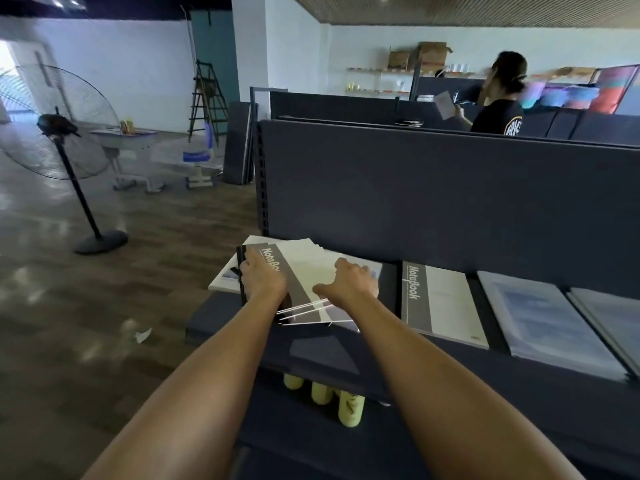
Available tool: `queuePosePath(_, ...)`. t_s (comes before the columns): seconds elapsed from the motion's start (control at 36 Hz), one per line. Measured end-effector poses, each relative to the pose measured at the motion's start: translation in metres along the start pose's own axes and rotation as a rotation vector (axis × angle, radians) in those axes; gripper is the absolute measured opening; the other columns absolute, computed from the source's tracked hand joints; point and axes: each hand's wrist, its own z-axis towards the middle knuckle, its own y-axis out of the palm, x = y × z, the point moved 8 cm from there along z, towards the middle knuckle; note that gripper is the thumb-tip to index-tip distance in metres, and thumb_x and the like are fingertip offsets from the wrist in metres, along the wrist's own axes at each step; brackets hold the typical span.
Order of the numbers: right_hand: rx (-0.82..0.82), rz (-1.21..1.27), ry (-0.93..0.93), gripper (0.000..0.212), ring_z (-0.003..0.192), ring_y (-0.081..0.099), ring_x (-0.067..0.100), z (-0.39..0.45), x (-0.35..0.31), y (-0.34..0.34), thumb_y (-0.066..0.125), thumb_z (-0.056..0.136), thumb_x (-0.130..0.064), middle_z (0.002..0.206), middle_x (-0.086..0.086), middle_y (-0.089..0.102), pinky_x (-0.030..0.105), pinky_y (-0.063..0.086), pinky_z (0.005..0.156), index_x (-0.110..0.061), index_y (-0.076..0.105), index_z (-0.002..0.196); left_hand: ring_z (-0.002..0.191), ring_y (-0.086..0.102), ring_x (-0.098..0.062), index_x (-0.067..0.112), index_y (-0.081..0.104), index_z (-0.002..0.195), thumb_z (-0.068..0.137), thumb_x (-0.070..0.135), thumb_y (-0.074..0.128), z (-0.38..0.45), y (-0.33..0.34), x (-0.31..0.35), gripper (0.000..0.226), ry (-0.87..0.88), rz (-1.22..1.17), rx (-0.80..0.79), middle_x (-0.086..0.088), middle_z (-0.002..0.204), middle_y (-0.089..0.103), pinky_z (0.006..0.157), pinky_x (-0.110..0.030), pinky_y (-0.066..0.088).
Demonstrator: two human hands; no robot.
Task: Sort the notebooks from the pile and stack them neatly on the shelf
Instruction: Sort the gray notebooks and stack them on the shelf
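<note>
Sorting step: left hand [260, 278] grips the spine edge and right hand [349, 284] grips the right side of the notebook pile [304, 263] at the shelf's [446, 355] left end; next, presumably square its edges.

shelf [388, 358], dark | on it: notebook pile [304, 268] | notebook stacks [446, 306] alongside

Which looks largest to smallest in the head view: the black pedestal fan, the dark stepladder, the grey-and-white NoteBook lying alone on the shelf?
1. Black pedestal fan.
2. Grey-and-white NoteBook lying alone on the dark shelf, though nearness to the camera enlarges it.
3. Dark stepladder, farthest away.
</note>
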Motion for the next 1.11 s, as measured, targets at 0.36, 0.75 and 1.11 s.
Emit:
queuePosePath(0.36,0.000,0.811,0.231,0.055,0.076,0.060,0.017,-0.006,0.014,0.002,0.053,0.083,0.000,0.099,0.001,0.059,0.012,0.041,0.046,-0.012,0.046,0.135,0.131,0.036,-0.040,0.012,0.020,0.149,0.091,0.007,0.050,0.000,0.009,0.000,0.065,-0.001,0.034,-0.057,-0.020,0.147,0.032,0.106,-0.051,0.034)
queuePosePath(0.75,0.226,1.204,0.362,0.020,0.064,0.055,0.009,-0.025,0.090,-0.020,0.057,0.082,-0.001,0.072,-0.006,0.061,0.016,0.041,0.043,-0.020,0.057,0.078,0.097,0.056,-0.031,0.000,0.056,0.124,0.098,0.010,0.034,-0.014,0.034,0.034,0.035,-0.072,-0.397,-0.115,-0.014,0.104,0.060,0.089,-0.036,0.043)
queuePosePath(1.11,0.419,1.097,0.444,0.015,0.073,0.059,0.023,-0.059,0.184,-0.036,0.062,0.089,-0.021,0.079,0.004,0.064,0.027,0.046,0.063,-0.014,0.055,0.078,0.079,0.051,-0.020,0.008,0.060,0.100,0.093,0.013,0.059,-0.065,0.100,0.065,0.009,-0.024,-0.546,-0.274,-0.004,0.083,0.058,0.065,-0.028,0.038)
